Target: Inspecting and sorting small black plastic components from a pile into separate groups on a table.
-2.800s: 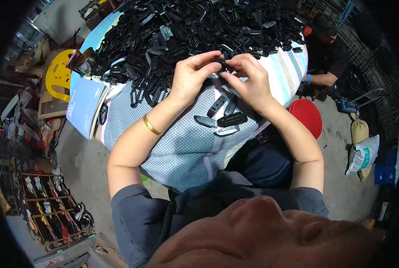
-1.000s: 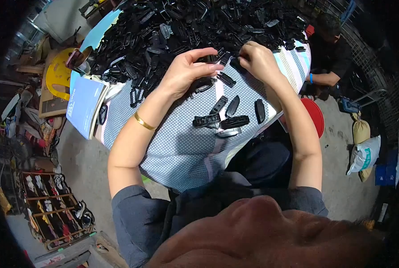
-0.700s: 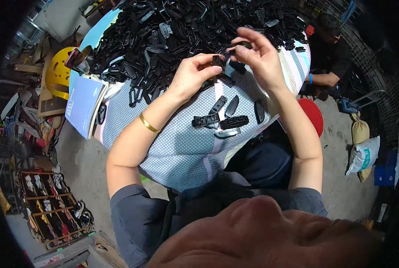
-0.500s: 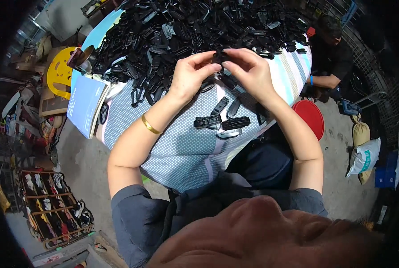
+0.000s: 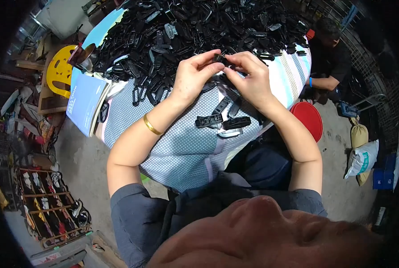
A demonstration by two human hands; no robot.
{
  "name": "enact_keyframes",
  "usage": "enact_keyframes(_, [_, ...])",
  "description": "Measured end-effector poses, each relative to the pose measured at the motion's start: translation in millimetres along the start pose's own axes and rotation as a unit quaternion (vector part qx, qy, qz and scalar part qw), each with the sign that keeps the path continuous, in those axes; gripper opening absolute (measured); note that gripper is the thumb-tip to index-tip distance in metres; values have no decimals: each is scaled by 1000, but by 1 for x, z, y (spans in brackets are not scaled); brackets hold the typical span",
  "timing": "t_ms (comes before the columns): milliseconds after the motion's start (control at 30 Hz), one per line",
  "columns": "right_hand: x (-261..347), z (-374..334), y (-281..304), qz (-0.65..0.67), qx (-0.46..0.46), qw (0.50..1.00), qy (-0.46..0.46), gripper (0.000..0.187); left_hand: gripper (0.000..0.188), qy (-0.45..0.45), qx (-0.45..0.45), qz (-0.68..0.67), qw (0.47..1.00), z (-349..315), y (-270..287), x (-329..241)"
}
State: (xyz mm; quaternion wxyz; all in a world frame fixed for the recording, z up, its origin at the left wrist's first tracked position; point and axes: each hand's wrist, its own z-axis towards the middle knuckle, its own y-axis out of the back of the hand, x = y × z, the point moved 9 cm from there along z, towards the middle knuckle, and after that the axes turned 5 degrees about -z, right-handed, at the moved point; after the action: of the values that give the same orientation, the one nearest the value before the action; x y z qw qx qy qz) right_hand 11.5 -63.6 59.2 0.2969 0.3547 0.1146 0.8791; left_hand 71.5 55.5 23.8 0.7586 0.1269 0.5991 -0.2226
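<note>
Both hands meet in front of a large heap of black plastic parts (image 5: pixel 181 49). My left hand (image 5: pixel 192 79) pinches a small black plastic part (image 5: pixel 218 58) between thumb and fingers. From the other side my right hand (image 5: pixel 252 80) closes its thumb and fingertips at the same part, partly covering it. Below the hands, several loose pieces lie on the patterned cloth (image 5: pixel 177 147): an open-framed black piece (image 5: pixel 208 120), a dark ridged piece (image 5: pixel 236 122) and a silver-grey shell (image 5: pixel 230 133) among them.
A blue-covered book (image 5: pixel 85 103) lies at the table's left edge, near sunglasses (image 5: pixel 83 57). A yellow plastic stool (image 5: pixel 58 71) stands left. At right are a red round stool (image 5: pixel 307 120), a seated person (image 5: pixel 333 62) and sacks (image 5: pixel 362 156). A shoe rack (image 5: pixel 52 207) stands lower left.
My fingers have shifted slightly around the small black part, and the right hand has turned a little. The loose pieces on the cloth stay where they were.
</note>
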Motion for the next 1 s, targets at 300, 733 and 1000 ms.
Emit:
enact_keyframes(300, [-34,-7,-27,104,159,963,-194,28,26,-40,56,-81,994,3,-6,-11])
enact_keyframes(733, [-74,14,27,-136,176,969,-110,23,32,-19,270,215,939,-27,-53,-29])
enact_keyframes(1000, [-79,9,20,-303,103,946,-54,28,32,-148,110,558,809,-21,-23,-36])
